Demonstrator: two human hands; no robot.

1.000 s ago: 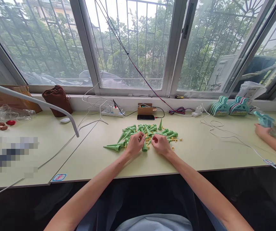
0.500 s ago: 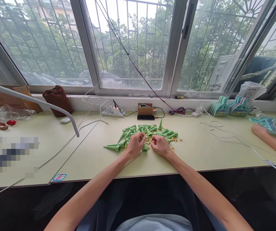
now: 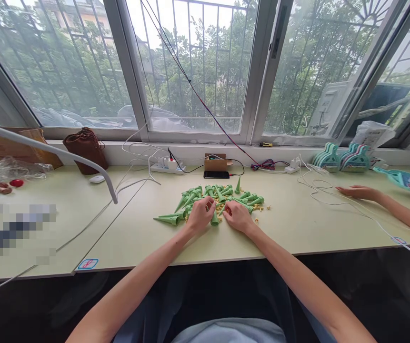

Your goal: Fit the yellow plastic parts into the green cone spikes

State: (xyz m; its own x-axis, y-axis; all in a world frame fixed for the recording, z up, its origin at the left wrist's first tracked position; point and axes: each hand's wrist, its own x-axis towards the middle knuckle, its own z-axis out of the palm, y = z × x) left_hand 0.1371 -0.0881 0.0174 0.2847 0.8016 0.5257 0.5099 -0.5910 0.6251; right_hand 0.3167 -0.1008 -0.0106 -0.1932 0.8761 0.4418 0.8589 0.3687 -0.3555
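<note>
A pile of green cone-shaped plastic spikes (image 3: 192, 194) lies on the table, with small yellow plastic pieces (image 3: 258, 207) scattered among them. My left hand (image 3: 201, 213) is closed at the near side of the pile, its thumb and fingers pinched together; what they hold is too small to make out. Facing it, my right hand (image 3: 239, 216) is closed too, and a slim green tip (image 3: 222, 209) shows at its fingers. Between both hands lies one green spike (image 3: 215, 218), open end toward me. Another spike (image 3: 238, 185) stands upright behind the pile.
A phone (image 3: 216, 175) and a small cardboard box (image 3: 215, 163) sit behind the pile, near a power strip (image 3: 167, 165). White cables (image 3: 351, 204) cross the table at right, where a co-worker's hand (image 3: 360, 192) rests and another holds a teal scoop-shaped item (image 3: 401, 178).
My hands stay almost in place over the pile. At right, the co-worker's near hand has moved left away from the teal item, which shifted right.
</note>
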